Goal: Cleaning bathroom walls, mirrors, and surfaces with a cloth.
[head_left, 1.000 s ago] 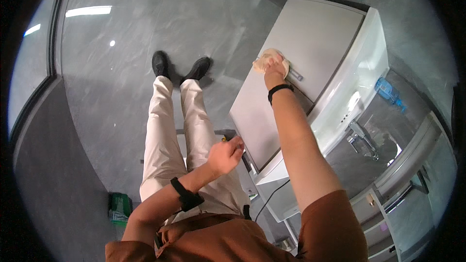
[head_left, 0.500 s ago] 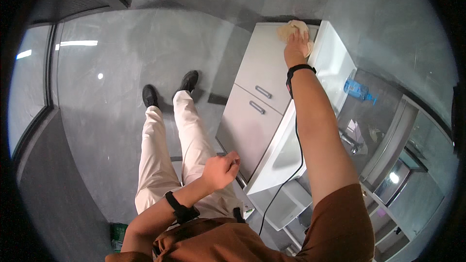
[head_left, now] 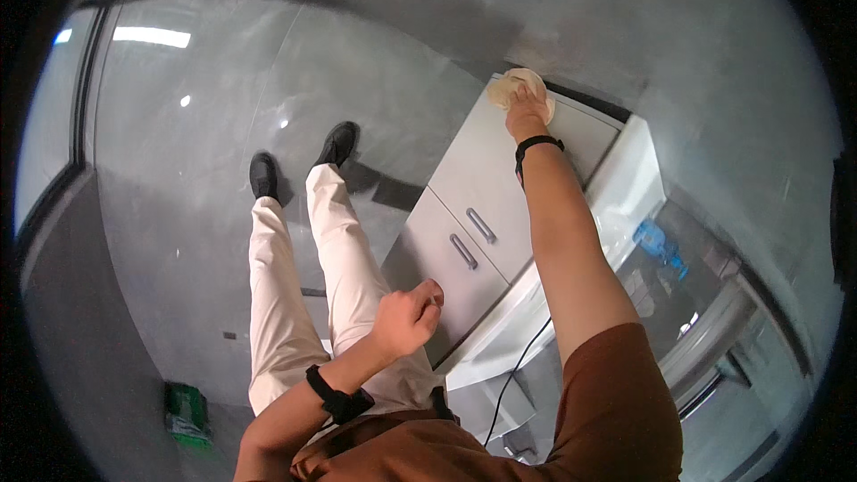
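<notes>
Right hand and crumpled beige cloth shifted across flat light-grey cabinet door; fingers spread, presumably distributing pressure. Left hand: fingers curled.

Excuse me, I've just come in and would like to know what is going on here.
A person standing beside a pale two-door cabinet has the right hand over a cream cloth, against the face of the farther door, well away from its handle. The left hand is loosely curled in front of the body, with nothing visible in it. Both doors are closed. A blue bottle is by the white sink, beyond the right arm.
</notes>
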The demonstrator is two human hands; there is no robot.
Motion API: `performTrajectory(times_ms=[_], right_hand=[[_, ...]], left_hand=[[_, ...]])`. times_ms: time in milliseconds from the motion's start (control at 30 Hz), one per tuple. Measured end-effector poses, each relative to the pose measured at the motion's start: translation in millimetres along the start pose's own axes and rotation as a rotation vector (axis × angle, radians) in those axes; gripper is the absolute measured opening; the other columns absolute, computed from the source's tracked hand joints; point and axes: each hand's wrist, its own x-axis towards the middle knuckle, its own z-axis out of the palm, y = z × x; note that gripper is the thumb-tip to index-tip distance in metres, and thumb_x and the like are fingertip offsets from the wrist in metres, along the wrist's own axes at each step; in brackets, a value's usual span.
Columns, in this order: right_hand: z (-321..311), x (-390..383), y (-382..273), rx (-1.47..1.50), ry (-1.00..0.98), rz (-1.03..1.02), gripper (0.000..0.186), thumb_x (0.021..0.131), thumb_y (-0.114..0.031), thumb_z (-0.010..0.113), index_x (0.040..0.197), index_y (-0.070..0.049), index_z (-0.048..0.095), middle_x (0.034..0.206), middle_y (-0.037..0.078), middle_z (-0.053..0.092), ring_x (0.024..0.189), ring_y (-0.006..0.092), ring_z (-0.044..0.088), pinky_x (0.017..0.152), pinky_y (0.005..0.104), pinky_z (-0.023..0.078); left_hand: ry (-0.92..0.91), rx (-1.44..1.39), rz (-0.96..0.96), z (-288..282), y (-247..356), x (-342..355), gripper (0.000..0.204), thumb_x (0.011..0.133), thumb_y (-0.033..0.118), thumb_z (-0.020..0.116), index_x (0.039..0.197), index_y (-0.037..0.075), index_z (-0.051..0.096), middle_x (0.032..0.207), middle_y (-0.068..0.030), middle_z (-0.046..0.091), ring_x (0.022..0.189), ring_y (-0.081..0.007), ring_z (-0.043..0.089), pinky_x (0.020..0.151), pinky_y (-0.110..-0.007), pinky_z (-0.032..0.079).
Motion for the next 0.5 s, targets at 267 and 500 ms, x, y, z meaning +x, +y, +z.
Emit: performTrajectory(times_ms=[267, 500], right_hand=[[6.9, 85.2, -34.9, -0.066, -0.083, -0.114, 0.06, 0.1, -0.024, 0.034, 0.16, -0.022, 0.024, 0.168, 0.002, 0.016, 0.155, 0.0156, 0.011, 0.122, 0.0492, -0.004], [7.3, 64.3, -73.9, -0.145, -0.138, -0.201, 0.06, 0.102, -0.028, 0.037, 0.16, -0.025, 0.023, 0.169, 0.002, 0.012, 0.155, 0.0186, 0.011, 0.121, 0.0552, 0.0]], left_hand=[[0.177, -0.108, -0.076, -60.3, -15.5, 61.7, 0.018, 0.085, 0.009, 0.048, 0.095, 0.006, 0.061, 0.063, -0.0158, 0.061, 0.059, -0.0332, 0.062, 0.059, -0.041, 0.049], [0.164, -0.078, -0.191, -74.1, 3.3, 67.0, 0.016, 0.084, 0.009, 0.048, 0.093, 0.003, 0.061, 0.063, -0.0154, 0.06, 0.058, -0.0316, 0.061, 0.058, -0.039, 0.048]])
